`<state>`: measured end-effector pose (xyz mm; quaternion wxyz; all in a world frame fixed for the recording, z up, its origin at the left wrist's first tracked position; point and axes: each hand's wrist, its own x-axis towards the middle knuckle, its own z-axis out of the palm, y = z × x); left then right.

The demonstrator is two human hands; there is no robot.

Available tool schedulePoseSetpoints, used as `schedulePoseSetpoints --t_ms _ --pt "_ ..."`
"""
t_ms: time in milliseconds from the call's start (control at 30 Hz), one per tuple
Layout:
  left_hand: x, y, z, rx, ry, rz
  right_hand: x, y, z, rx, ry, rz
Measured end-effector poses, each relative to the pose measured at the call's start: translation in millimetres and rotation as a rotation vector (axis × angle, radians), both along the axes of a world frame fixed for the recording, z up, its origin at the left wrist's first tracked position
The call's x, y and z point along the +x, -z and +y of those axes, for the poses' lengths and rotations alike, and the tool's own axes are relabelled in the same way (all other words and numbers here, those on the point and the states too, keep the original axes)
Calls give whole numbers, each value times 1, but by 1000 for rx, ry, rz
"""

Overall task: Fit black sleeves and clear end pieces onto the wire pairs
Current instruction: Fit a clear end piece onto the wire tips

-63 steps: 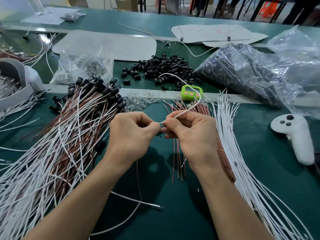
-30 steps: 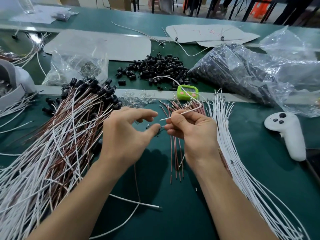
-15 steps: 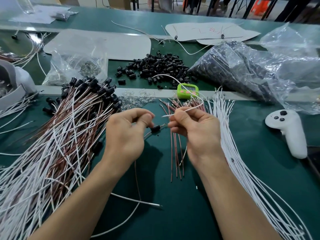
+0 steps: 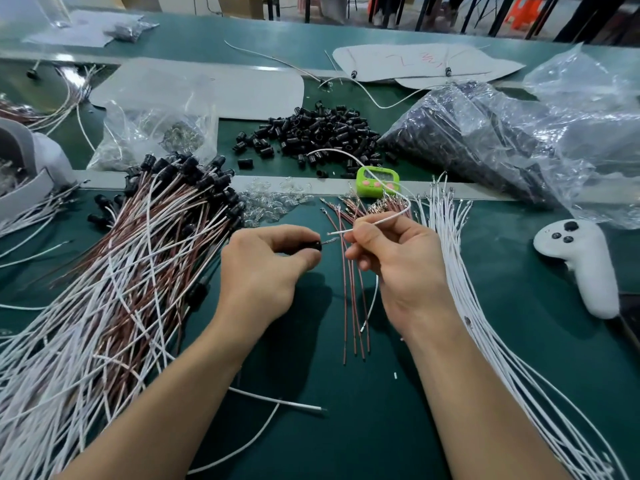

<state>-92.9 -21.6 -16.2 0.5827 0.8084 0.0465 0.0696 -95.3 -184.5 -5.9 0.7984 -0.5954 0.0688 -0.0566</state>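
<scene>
**Sleeve in the left hand, white wire in the right**

The left hand (image 4: 263, 268) has its thumb and forefinger closed on a black sleeve (image 4: 311, 244). A thin metal tip pokes out of the sleeve toward the right, and the other fingers are curled under. Just beside that tip, apart from it, is the free end of a white wire (image 4: 381, 220). The right hand (image 4: 398, 265) pinches this wire between thumb and forefinger a little back from its end, with the remaining fingers folded in. From the pinch the wire arcs up and away, over a green timer (image 4: 377, 181).

Both hands are held above the green table (image 4: 346, 427). Under the gap between them lie a few red wires (image 4: 346, 289), running toward the person. To the right of the right hand fans a bundle of white wires (image 4: 467, 289). To the left of the left hand spreads a big heap of wire pairs (image 4: 121, 271), red and white, many with black sleeves at their far ends.

Beyond the hands, clear end pieces (image 4: 273, 199) lie scattered near the heap. Farther back is a pile of loose sleeves (image 4: 322, 133). It is flanked by a plastic bag of dark parts (image 4: 485, 143) on the right and a bag of clear parts (image 4: 156, 133) on the left. A white controller (image 4: 581, 265) lies at the far right.
</scene>
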Motion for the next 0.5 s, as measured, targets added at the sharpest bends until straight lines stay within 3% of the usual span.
schedulePoseSetpoints --t_ms 100,267,500 --pt "0 -3 1 -362 114 63 -2 -5 -1 70 -74 -39" --pt "4 -1 6 -573 189 78 -6 -8 0 -12 -104 -133" --pt "7 1 11 -566 317 112 -7 -9 2 -75 -61 -212"
